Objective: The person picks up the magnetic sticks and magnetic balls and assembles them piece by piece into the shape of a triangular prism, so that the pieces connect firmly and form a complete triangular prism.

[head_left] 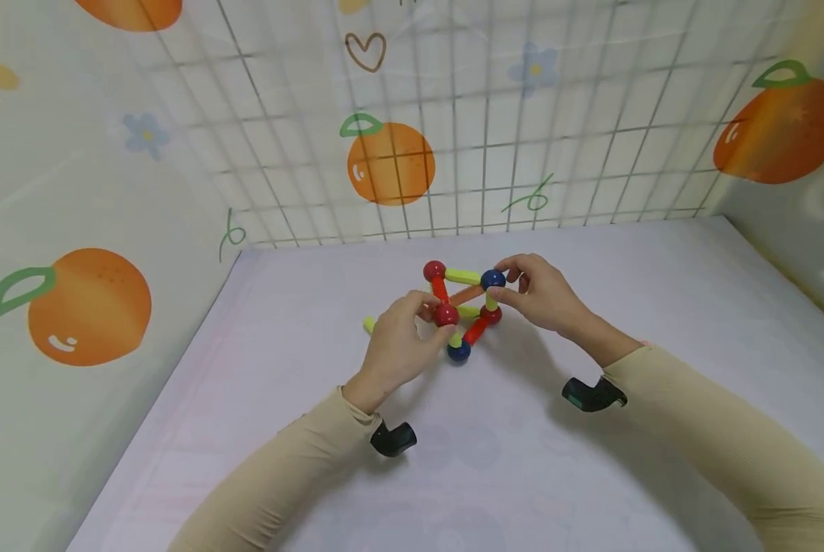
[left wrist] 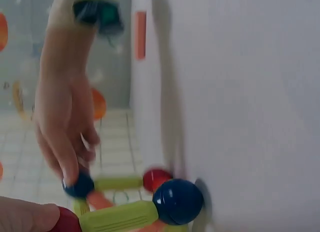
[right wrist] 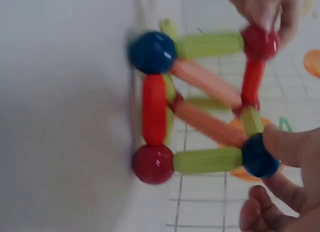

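A box-shaped frame of magnetic balls and sticks stands on the table between the hands. My left hand [head_left: 401, 341] pinches a red ball [head_left: 446, 315] at its upper near corner. Thumb and fingers of my right hand [head_left: 546, 295] grip a blue ball [head_left: 493, 280] at an upper right corner. Below these, another blue ball [left wrist: 178, 202] and a red ball [right wrist: 153, 164] form bottom corners. A red stick [right wrist: 154, 109] joins that bottom pair, while yellow-green sticks [right wrist: 209, 161] rise from them. Orange sticks [right wrist: 207, 84] run diagonally. The left hand partly hides the frame's left side in the head view.
A yellow-green stick [head_left: 369, 325] shows just left of the left hand. An orange stick [left wrist: 141, 35] lies on the table near the right forearm. Printed cloth walls [head_left: 287, 153] with a grid pattern enclose the white table [head_left: 508, 475] at the back and sides.
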The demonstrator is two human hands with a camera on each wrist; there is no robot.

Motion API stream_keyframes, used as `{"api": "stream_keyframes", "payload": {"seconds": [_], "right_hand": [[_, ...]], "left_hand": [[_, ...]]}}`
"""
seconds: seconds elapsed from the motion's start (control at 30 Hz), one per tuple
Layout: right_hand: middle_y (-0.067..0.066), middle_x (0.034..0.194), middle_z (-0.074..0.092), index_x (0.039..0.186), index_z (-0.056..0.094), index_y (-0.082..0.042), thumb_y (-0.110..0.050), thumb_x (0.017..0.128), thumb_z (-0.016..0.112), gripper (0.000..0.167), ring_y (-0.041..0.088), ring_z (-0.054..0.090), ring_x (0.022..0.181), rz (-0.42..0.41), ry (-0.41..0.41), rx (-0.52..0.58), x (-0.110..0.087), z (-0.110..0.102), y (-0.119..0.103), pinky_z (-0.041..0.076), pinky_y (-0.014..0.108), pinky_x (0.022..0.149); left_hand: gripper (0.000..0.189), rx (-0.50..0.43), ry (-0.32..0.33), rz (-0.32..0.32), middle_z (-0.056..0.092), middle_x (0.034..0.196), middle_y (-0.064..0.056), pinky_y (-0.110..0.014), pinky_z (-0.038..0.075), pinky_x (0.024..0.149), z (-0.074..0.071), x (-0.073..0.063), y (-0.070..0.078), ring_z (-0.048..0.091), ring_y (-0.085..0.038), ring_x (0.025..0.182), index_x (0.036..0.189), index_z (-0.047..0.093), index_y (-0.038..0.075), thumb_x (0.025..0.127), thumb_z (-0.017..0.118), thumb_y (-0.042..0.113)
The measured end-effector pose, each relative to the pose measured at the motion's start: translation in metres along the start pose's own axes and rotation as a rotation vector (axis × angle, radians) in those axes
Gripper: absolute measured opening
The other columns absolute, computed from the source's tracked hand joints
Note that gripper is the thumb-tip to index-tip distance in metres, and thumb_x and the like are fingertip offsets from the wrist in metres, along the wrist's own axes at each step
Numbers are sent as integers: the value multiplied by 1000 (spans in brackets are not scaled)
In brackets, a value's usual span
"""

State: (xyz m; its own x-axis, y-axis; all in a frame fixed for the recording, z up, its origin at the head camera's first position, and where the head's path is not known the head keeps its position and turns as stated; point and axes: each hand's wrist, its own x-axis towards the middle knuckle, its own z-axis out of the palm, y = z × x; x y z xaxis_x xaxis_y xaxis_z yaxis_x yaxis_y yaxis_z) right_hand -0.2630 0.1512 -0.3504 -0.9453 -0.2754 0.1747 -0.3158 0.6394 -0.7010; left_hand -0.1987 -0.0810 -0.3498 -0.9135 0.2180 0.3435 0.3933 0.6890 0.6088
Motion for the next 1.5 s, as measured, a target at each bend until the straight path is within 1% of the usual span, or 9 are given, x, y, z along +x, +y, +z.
{"api": "stream_keyframes", "payload": {"seconds": [0.23,0.47,0.6,0.73,0.83,0.97,1.23,1.33,1.5], "right_hand": [[15,101,57,113,63,-4,-31,84,77,42,25,47,86,2,132,3,-21,11,-7,40,33,70],[13,103,60,114,62,-7,-36,87,74,42,22,48,85,92,184,41,-25,10,-2,40,29,61],[12,105,62,115,62,-7,-38,86,74,43,22,48,88,112,182,62,-24,11,-1,40,29,62],[15,106,63,113,63,-6,-37,86,74,42,23,47,89,100,194,55,-23,12,-4,40,30,64],[14,104,63,113,64,-5,-36,86,74,42,23,48,89,96,206,42,-24,11,-4,40,30,63],[12,105,64,113,63,-6,-37,86,74,43,22,48,90,98,209,38,-24,10,-3,41,30,63],[14,107,65,112,63,-5,-36,86,74,42,23,49,91,78,207,41,-23,12,-2,41,31,66],[15,108,64,112,63,-5,-36,86,74,42,24,49,92,83,202,39,-23,13,-1,41,31,66],[16,109,64,112,63,-5,-36,86,75,42,25,49,92,82,205,40,-22,13,-1,41,32,66]], "left_hand": [[32,7,101,6,68,99,-12,-30,42,71,-4,6,-15,57,-28,86,116,64,7,86,72,16],[59,96,85,-70,58,110,-13,-30,50,72,22,9,0,58,-24,94,125,47,6,82,80,31],[53,191,158,-54,59,107,-13,-30,54,73,33,12,2,62,-23,87,123,46,3,84,78,21],[42,238,219,-33,60,105,-13,-32,56,72,34,13,1,64,-24,86,118,50,3,83,73,4],[40,241,210,-12,60,104,-14,-31,54,70,31,13,-1,61,-23,83,116,51,3,82,71,0],[45,186,167,-20,60,107,-14,-30,54,72,33,12,-2,61,-22,86,120,50,4,83,75,6],[74,64,39,-205,59,113,-13,-28,44,70,30,12,-6,56,-22,94,137,43,7,82,78,44],[71,23,27,-226,62,109,-11,-27,42,67,29,12,-8,55,-21,87,133,48,7,83,75,50],[54,-30,62,-192,64,102,-8,-25,39,62,29,12,-4,52,-19,77,123,54,6,87,73,42]]}}
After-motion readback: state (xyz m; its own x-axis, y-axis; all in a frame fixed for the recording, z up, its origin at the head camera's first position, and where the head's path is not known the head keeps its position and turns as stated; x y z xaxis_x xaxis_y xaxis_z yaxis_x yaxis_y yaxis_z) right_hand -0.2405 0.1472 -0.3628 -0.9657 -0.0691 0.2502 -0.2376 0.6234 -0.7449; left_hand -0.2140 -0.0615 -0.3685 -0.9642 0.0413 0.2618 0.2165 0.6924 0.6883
